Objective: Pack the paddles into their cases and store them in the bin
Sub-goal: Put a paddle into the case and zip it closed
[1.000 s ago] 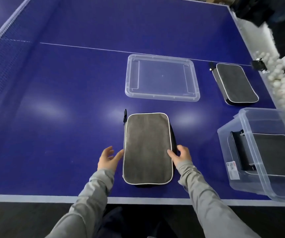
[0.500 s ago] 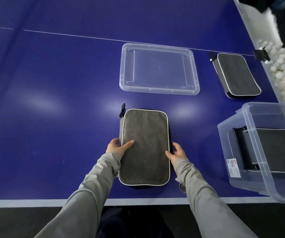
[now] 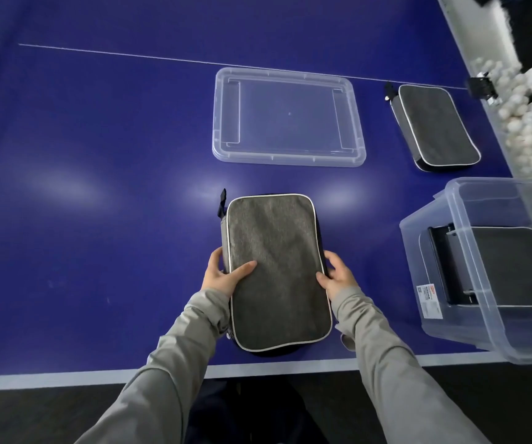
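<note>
While gripped from both sides near the front edge of the blue surface (image 3: 98,251), seen from the head view:

Case in hand: grey paddle case (image 3: 276,270), white piping round its rim, flat on the surface, long axis running away from the person, black strap tab at its far-left corner.

Left grip: left hand (image 3: 221,277) on the case's left edge, thumb laid over the top face, fingers curled round the side.

Right grip: right hand (image 3: 338,277) on the case's right edge, thumb on the rim, fingers wrapped round the side and mostly hidden.

Sleeves: grey, reaching in from the bottom of the frame.

Bin: clear plastic bin (image 3: 444,315) at the right, near the front edge, white label on its near wall.

Inside bin: another grey case (image 3: 508,267) lying flat at the bottom, seen through the walls.

Second loose case: far case (image 3: 434,126), grey with white piping, on the surface beyond the bin, well apart from the hands.

Lid: clear lid (image 3: 287,118) flat on the surface beyond the held case, left of the far case.

White line: across the surface just beyond the lid.

Balls: white balls (image 3: 530,123) heaped off the right edge of the surface.
</note>
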The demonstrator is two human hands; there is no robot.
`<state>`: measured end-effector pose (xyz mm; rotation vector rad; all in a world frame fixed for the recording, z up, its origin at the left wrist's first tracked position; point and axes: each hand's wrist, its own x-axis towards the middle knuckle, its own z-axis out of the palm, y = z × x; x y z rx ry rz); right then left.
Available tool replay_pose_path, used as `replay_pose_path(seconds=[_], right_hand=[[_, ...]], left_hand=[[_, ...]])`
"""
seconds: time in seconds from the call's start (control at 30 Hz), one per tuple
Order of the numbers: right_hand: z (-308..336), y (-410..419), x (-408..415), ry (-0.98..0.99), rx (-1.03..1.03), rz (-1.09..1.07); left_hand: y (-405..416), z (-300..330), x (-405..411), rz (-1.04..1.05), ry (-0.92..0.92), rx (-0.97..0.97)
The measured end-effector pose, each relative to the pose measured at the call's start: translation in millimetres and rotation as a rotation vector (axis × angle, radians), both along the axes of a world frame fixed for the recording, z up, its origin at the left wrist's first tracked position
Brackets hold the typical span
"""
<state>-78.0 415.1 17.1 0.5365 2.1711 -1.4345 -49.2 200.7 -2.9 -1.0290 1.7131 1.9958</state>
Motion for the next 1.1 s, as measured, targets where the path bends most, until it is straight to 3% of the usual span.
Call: replay_pose_path(seconds=[0.23, 0.33, 0.5, 0.57, 0.73, 0.97, 1.1], right_hand=[[18, 3, -20, 0.079, -0.021, 0.150], [25, 4, -22, 0.141, 0.163, 0.208], [33, -7, 32, 0.745, 0.381, -0.102], [32, -22, 64, 0.845, 0.384, -0.096], [20, -73, 102, 0.813, 0.434, 0.120], [24, -97, 77, 0.819, 0.571, 0.028], [26, -94, 74, 0.925, 0.585, 0.042]], left_hand=[[2, 19, -2, 0.139, -0.087, 0.054], [1, 25, -1, 0.265, -0.053, 0.008], [-3, 41, -8, 0.505, 0.024, -0.068], [-4, 47, -13, 0.579, 0.049, -0.095], [3, 61, -24, 0.732, 0.105, -0.087], [11, 73, -31, 0.835, 0.102, -0.047], [9, 75, -32, 0.857, 0.101, -0.060]])
